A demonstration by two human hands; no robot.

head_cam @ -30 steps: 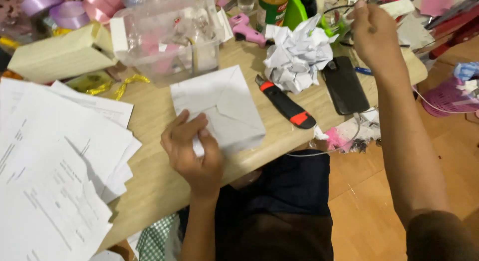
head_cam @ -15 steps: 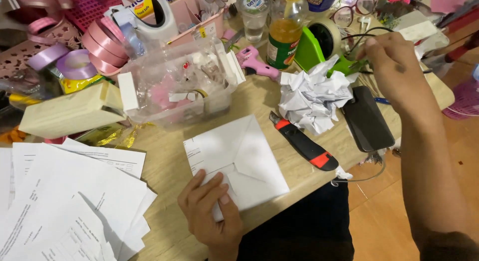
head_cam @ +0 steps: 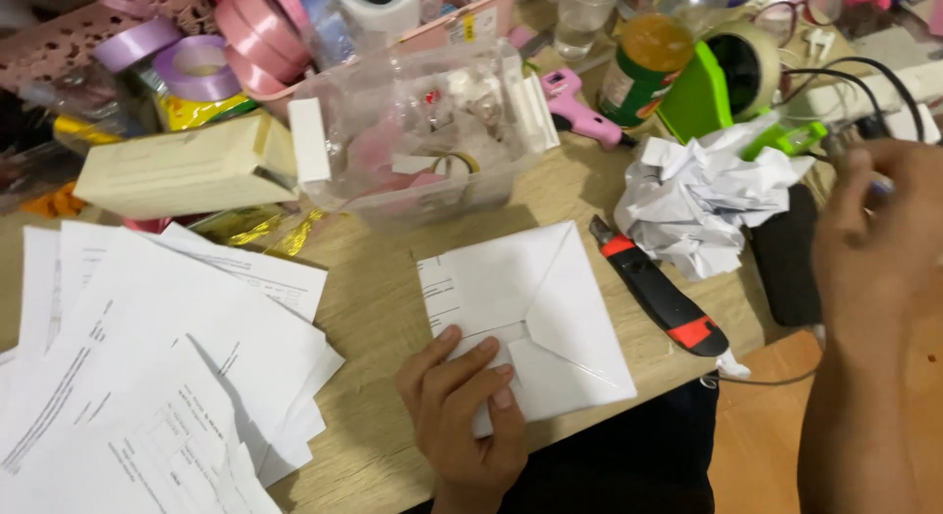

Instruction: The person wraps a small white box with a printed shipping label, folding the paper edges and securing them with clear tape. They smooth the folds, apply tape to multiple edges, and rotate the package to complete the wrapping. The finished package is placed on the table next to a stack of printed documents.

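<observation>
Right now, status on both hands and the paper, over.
Left hand flat on folded white paper, pinning it to the table. Right hand raised by the black cables, contents unclear. Utility knife beside the paper.

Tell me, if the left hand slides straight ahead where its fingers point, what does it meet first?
Probably only more of the folded white paper that the left hand already presses; beyond that, the clear plastic box.

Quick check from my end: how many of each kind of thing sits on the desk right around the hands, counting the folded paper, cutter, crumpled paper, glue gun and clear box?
Folded white paper, under the left hand: 1
Red-and-black utility knife: 1
Crumpled white paper: 1
Pink glue gun: 1
Clear plastic box: 1
Total: 5
</observation>
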